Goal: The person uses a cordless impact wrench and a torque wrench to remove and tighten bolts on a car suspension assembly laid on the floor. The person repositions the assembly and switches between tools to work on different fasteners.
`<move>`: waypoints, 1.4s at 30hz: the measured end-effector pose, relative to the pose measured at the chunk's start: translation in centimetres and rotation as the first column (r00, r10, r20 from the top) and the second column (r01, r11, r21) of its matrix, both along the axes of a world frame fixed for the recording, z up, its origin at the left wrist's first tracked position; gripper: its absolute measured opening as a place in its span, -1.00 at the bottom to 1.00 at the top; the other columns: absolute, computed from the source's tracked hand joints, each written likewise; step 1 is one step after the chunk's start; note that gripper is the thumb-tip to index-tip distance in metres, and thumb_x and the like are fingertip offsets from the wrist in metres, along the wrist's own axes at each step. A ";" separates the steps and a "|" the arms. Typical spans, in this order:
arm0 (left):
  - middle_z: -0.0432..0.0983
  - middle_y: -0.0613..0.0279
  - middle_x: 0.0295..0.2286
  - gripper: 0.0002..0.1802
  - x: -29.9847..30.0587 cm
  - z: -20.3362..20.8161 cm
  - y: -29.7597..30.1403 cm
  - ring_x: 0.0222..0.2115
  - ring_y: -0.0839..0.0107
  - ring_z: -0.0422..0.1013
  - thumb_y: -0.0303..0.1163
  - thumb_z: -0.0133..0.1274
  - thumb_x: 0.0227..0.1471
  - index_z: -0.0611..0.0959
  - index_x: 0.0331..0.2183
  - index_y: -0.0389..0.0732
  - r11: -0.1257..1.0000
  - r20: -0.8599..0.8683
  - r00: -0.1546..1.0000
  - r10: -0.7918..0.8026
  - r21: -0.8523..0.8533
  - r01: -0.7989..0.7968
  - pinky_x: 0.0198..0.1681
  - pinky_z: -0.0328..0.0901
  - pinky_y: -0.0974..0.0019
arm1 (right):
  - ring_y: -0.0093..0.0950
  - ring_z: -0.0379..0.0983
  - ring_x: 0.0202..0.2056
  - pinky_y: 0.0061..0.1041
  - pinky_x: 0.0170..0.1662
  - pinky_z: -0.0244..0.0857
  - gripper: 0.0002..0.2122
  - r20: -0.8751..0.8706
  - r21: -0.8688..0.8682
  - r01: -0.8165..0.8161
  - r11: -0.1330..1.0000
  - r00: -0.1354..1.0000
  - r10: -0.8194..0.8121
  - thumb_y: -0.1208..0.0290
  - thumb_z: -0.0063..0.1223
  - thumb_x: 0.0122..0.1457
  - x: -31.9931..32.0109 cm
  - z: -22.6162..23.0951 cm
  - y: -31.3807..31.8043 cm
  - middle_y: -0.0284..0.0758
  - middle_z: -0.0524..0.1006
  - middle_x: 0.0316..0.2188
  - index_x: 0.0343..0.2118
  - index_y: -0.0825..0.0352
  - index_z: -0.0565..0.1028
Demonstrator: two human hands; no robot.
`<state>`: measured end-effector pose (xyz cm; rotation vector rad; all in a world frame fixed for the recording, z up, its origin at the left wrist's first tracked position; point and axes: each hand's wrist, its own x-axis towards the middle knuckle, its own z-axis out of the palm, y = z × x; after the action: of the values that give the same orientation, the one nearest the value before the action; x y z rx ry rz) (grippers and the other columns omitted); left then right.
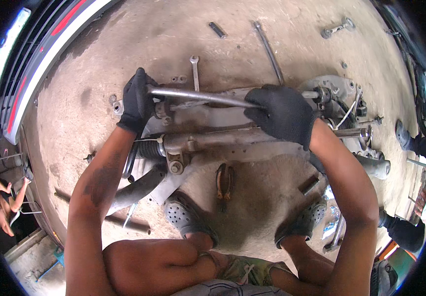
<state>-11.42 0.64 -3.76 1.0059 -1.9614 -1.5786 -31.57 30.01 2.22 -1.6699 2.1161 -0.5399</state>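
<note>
My left hand (138, 101), in a black glove, is closed round the left end of a long silver metal bar (198, 95). My right hand (287, 116), gloved too, wraps the bar's other end; whatever fitting sits there is hidden under the fingers. Below the bar lies a grey metal car subframe (213, 152) with a steering rack (213, 138) across it. A ribbed black boot (149, 148) covers the rack's left part. The left hand is right beside a bushing mount (162, 111) on the frame; whether the bar touches it I cannot tell.
Beyond the frame lie a combination wrench (195, 69), a long-handled tool (269, 52), a dark socket (217, 29) and a short link rod (338, 28). Pliers (224, 182) and a dark tube (309, 185) lie near my feet. A car bumper (57, 44) stands upper left; a person (8, 202) sits below it.
</note>
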 end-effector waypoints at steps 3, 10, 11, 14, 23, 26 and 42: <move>0.51 0.23 -0.52 -0.50 0.0 -0.5 -0.2 -0.47 0.42 0.46 -0.05 -0.15 0.37 0.56 -0.45 -0.22 0.985 0.014 0.996 -0.086 -0.146 0.087 -0.33 0.37 0.31 | -0.01 0.53 -0.34 -0.10 -0.25 0.39 -0.77 0.207 0.171 -0.116 0.978 0.975 0.079 0.23 0.11 0.20 0.2 0.0 0.2 -0.03 0.56 -0.38 -0.29 0.32 0.57; 0.47 0.33 -0.52 -0.54 -0.4 -1.3 1.6 -0.48 0.51 0.32 -0.04 -0.10 0.35 0.58 -0.44 -0.19 0.991 -0.080 0.988 0.134 0.011 -0.134 -0.37 0.27 0.33 | 0.00 0.54 -0.31 -0.06 -0.21 0.39 -0.75 0.005 0.036 0.006 0.999 1.000 -0.006 0.18 0.09 0.18 -1.4 -2.1 0.0 -0.01 0.57 -0.42 -0.32 0.29 0.60; 0.45 0.34 -0.52 -0.55 -0.4 -1.4 1.6 -0.48 0.52 0.31 -0.05 -0.09 0.35 0.59 -0.43 -0.18 0.972 -0.003 0.974 0.225 0.063 -0.225 -0.36 0.27 0.33 | 0.02 0.54 -0.30 -0.04 -0.19 0.40 -0.74 -0.059 -0.008 0.077 0.997 0.995 -0.077 0.16 0.08 0.18 -1.8 -1.2 -0.4 -0.02 0.58 -0.43 -0.34 0.27 0.60; 0.45 0.36 -0.52 -0.57 -1.0 -0.6 1.9 -0.47 0.52 0.33 -0.07 -0.07 0.34 0.59 -0.43 -0.18 0.988 -0.035 0.992 0.125 0.099 -0.121 -0.36 0.27 0.33 | 0.03 0.55 -0.31 -0.03 -0.19 0.42 -0.74 -0.005 0.187 -0.045 0.981 0.999 0.046 0.18 0.07 0.18 -2.2 1.5 -0.1 -0.01 0.57 -0.46 -0.33 0.29 0.60; 0.43 0.36 -0.53 -0.62 -1.6 -0.1 0.1 -0.52 0.54 0.31 -0.10 -0.02 0.32 0.58 -0.44 -0.17 0.978 -0.057 0.996 -0.068 0.193 0.078 -0.43 0.25 0.39 | -0.58 0.39 -0.67 -0.49 -0.64 0.27 -0.67 0.809 0.339 -0.142 0.930 0.548 -0.211 0.12 0.05 0.32 8.0 -3.1 2.1 -0.35 0.52 -0.59 -0.41 0.32 0.52; 0.41 0.37 -0.54 -0.63 -1.1 0.9 0.1 -0.53 0.54 0.31 -0.10 0.00 0.30 0.57 -0.42 -0.16 0.966 0.005 0.997 -0.078 0.250 0.074 -0.46 0.25 0.39 | -0.61 0.34 -0.69 -0.54 -0.67 0.22 -0.70 0.846 0.462 0.011 0.887 0.295 -0.444 0.13 0.05 0.32 11.2 -3.0 2.1 -0.41 0.49 -0.59 -0.36 0.30 0.53; 0.47 0.27 -0.59 -0.51 -1.9 1.3 -3.1 -0.52 0.43 0.42 -0.02 -0.04 0.30 0.59 -0.45 -0.25 0.902 0.167 0.891 -0.423 0.172 0.396 -0.31 0.35 0.31 | -0.43 0.33 -0.46 -0.34 -0.32 0.27 -0.68 0.889 0.276 0.586 0.762 0.147 -0.435 0.15 -0.15 0.42 33.1 -5.3 -5.6 -0.29 0.40 -0.55 -0.34 0.34 0.40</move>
<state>-13.27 -2.45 -2.43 0.8649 -2.3553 -1.9181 1.55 24.39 -3.05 -0.2441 1.5953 -1.4632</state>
